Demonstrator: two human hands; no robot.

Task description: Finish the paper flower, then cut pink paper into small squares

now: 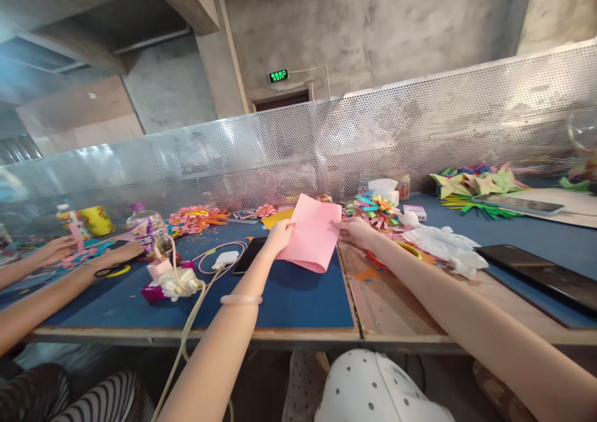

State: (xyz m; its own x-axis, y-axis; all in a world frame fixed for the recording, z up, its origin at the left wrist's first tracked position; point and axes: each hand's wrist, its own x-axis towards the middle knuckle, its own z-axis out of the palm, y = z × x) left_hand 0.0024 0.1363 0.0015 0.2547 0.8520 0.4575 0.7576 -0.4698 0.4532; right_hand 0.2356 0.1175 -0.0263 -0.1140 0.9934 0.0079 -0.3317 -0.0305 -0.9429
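A folded sheet of pink paper [311, 232] is held up between my two hands, its lower edge curving in a loose fold above the blue mat. My left hand [280, 236] pinches its left edge. At its right edge, the fingers of my right hand [357, 231] are closed on the paper. Behind the sheet, a piece of yellow paper [276, 218] shows in part. Beneath my right forearm lie scissors with red and yellow handles [410, 248], partly hidden. A dark phone [250, 255] rests on the mat by my left hand.
A power strip with chargers and cables [175, 282] stands left of me. Paper flowers [196, 220], a plastic bottle [144, 223] and crumpled white tissue [443, 248] lie around. A large dark tablet [541, 273] is at right. A co-worker's hands [125, 252] work at left. A perforated metal screen [261, 161] runs behind.
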